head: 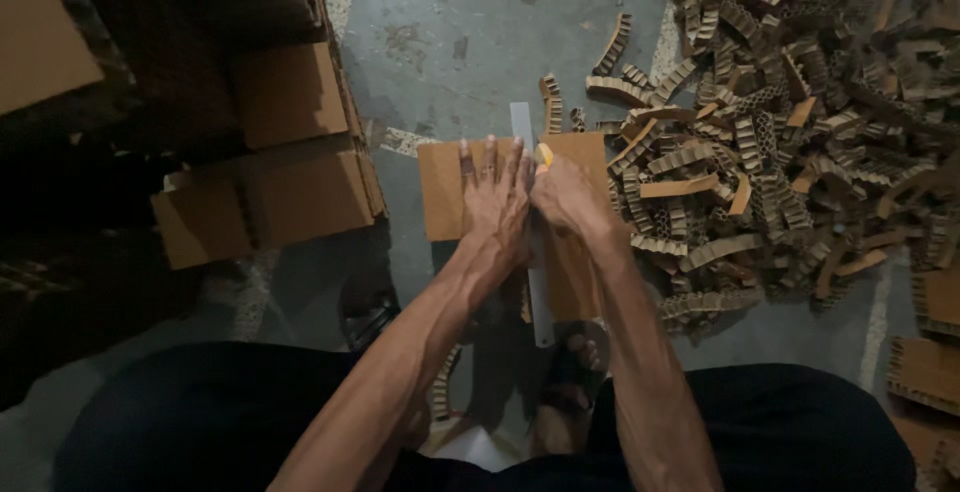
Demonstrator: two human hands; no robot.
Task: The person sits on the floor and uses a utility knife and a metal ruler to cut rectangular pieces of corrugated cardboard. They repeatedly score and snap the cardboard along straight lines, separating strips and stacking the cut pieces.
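Observation:
A brown cardboard sheet point(445, 192) lies flat on the grey concrete floor in front of me. A long grey metal ruler point(522, 122) runs across it from far to near. My left hand point(495, 197) presses flat on the ruler and the sheet, fingers spread. My right hand point(565, 192) is closed around a yellow-handled cutter point(545, 155), held against the ruler's right edge near the sheet's far end. The blade is hidden by my fingers.
A large heap of cut honeycomb cardboard strips point(780, 122) covers the floor to the right. Stacks of cardboard sheets point(300, 162) stand at the left. More honeycomb pieces point(930, 362) lie at the right edge. My sandalled feet point(575, 352) rest under the sheet's near end.

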